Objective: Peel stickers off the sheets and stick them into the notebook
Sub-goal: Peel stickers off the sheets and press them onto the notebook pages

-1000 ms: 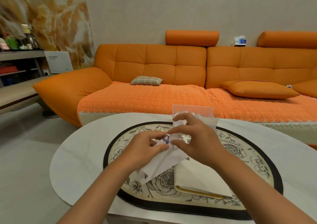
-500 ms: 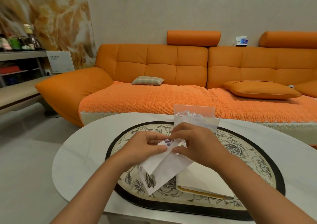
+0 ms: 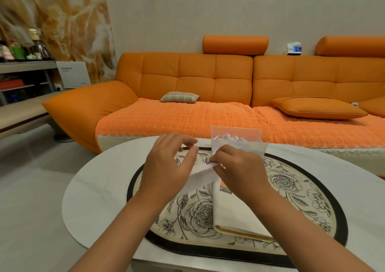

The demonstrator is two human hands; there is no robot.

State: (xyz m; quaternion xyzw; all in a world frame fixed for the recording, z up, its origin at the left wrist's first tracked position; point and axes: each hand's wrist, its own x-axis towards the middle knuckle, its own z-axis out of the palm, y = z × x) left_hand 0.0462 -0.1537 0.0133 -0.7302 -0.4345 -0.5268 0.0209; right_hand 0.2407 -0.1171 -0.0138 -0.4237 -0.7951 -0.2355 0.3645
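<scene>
Sticker sheet (image 3: 200, 175) is held in the air over the near-left corner of the open notebook (image 3: 233, 213), which lies flat on the floral mat (image 3: 291, 188); the sheet's upper tip is pinched by the curled fingers of the right hand (image 3: 239, 167), and a small purplish mark is seen at the pinch, too small to identify. Left hand (image 3: 166, 167): thumb and forefinger are apart with nothing between them; the sheet's left edge runs behind this hand, so it cannot be told whether the hidden fingers support it. Risks, judged: if the sheet is held by one pinch only, it may swing or fold as a sticker is lifted, and the sticker may tear or curl onto itself; a freed sticker may cling to a fingertip, or land crooked on the page; it may overlap the orange-and-blue sticker (image 3: 226, 188) already at the page's top-left. Obstructions: the right forearm lies across much of the page, so free space is partly hidden; the sheet itself overhangs the page corner. Surroundings: clear box (image 3: 260, 146) of paper pieces just beyond the hands, near enough to be knocked; white oval worktop (image 3: 93, 188); orange sofa (image 3: 187, 74) well beyond, not in the way.
</scene>
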